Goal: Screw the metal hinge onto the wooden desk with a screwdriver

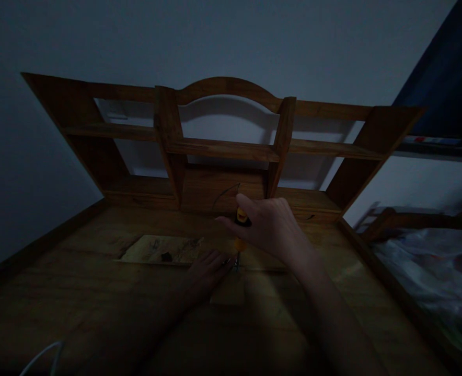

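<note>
Dim light hides much detail. My right hand is wrapped around a screwdriver with a yellow and black handle, its thumb and forefinger on either side of the grip. The shaft points down at a small shiny metal piece, whose kind is too dark to tell. Beside that piece, my left hand lies low with its fingers stretched out, the tips close to the metal. A small wooden block lies just in front of the metal piece. Left of my left hand is a flat, rough-edged wooden board with dark marks.
A wooden desktop carries a shelf hutch with small drawers along its back, against a wall. A thin dark wire-like line shows ahead of the screwdriver. A white cable is at lower left, and clear plastic sheeting at right.
</note>
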{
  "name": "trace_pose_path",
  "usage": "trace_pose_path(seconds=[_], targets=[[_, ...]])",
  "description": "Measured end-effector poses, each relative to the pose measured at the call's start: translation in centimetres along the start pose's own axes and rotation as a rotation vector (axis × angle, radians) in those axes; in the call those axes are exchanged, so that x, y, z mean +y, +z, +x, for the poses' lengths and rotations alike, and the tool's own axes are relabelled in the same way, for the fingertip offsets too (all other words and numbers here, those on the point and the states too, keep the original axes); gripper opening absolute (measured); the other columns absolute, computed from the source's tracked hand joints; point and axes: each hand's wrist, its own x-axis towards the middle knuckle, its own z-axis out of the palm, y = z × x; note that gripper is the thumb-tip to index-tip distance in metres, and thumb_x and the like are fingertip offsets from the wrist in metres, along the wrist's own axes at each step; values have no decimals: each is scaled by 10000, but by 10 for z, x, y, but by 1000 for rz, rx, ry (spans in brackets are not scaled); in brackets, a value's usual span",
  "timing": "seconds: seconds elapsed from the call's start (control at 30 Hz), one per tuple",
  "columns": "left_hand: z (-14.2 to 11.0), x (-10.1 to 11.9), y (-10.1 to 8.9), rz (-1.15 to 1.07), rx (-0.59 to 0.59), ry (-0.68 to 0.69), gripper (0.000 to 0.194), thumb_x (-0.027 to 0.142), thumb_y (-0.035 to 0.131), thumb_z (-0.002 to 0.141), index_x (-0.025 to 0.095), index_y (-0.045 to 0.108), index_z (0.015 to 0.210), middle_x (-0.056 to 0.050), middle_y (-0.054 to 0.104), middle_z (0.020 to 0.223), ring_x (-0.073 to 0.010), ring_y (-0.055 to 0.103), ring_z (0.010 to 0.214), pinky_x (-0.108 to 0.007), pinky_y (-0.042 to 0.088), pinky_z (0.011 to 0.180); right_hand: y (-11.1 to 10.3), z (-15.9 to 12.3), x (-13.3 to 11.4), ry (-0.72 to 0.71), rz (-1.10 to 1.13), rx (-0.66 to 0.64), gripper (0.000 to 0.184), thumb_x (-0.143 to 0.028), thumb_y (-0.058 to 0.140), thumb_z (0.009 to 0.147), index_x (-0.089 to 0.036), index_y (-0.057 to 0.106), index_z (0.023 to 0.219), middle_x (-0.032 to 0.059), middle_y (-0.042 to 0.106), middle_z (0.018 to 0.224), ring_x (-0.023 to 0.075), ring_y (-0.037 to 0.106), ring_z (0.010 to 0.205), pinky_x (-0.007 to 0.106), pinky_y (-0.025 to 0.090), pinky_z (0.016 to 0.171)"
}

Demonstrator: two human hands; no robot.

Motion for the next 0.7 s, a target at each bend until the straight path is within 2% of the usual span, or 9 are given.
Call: trace_pose_path(seconds=[0.4, 0.7], targets=[[1, 0, -5, 128, -34, 94, 352, 173, 413, 1032, 192, 510, 1369, -105, 633, 1135, -235, 583, 1035, -413, 529, 902, -3, -2, 7, -34, 5, 31, 458, -630, 453, 973, -216, 590, 833, -18, 603, 583, 124, 513, 510, 304, 161, 542], [0, -4, -1, 182, -25, 166, 387, 115, 439, 1006, 165, 488, 1386, -120, 637, 1106, -237, 601, 1003, -416, 534, 895, -25, -9, 16, -12, 6, 192, 465, -656, 491, 949, -224, 586, 805, -13, 573, 591, 132, 501, 511, 286, 205, 527]])
